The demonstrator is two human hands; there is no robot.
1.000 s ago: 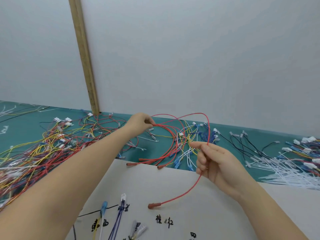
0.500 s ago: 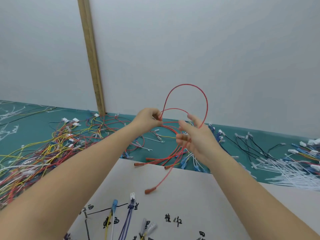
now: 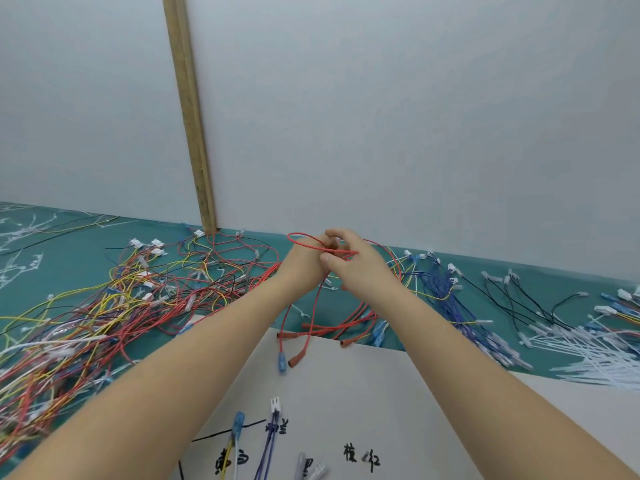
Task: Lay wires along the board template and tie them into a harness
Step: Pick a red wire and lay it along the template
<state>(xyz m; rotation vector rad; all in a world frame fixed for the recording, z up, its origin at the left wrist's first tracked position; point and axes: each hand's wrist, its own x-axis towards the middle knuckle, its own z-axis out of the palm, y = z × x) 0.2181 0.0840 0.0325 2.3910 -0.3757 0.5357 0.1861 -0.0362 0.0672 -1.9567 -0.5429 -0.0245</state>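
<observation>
Both hands meet above the far edge of the white board template [image 3: 381, 403]. My left hand [image 3: 304, 268] and my right hand [image 3: 353, 265] both pinch a red wire [image 3: 313, 249] that is folded into a small loop over the knuckles. Its two ends hang down over the board: one ends in a blue terminal [image 3: 282, 362], the other in a red-brown terminal [image 3: 295, 360]. More red wires [image 3: 356, 318] with red-brown ends lie just behind the board's edge. Several wires [image 3: 270, 441] lie laid out on the board by handwritten labels.
A big tangle of red, yellow and white wires [image 3: 104, 306] covers the green mat at left. Blue wires [image 3: 440, 289], black wires [image 3: 519, 299] and a heap of white cable ties [image 3: 595, 355] lie at right. A wooden strip [image 3: 190, 116] runs up the wall behind.
The tall red loop has been folded down into a small one. My right hand has moved up and left to meet my left hand, and both wire ends now hang lower over the board.
</observation>
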